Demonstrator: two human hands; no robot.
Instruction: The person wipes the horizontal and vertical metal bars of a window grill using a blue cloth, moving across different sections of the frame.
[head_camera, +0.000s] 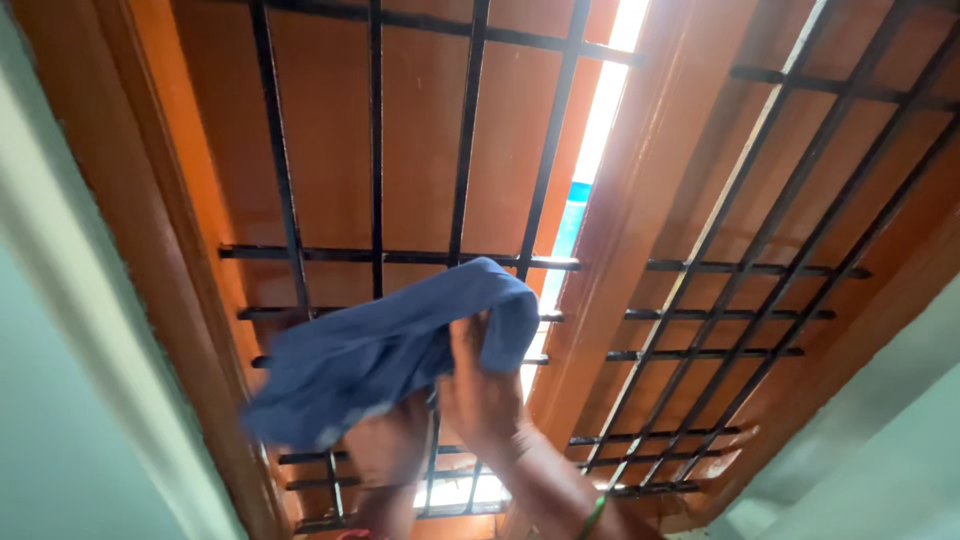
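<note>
Nearest the camera, the right forearm with a green bangle (592, 517) rises from the bottom edge to the right hand (482, 385), whose fingers (468, 345) are curled shut on the upper right end of a blue cloth (385, 350). From that grip the cloth runs down and to the left, so its long axis lies on a slant, high end at the right hand, loose low end hanging free near the orange wooden frame (190, 250). Just below the cloth's middle sits the left hand (392, 450), blurred; it touches or nearly touches the underside, and whether its fingers are closed on the fabric cannot be told. Both hands hold the cloth against the black window bars (465, 150), over the crossbars of the left panel. A second barred panel (760, 260) stands well apart to the right.
</note>
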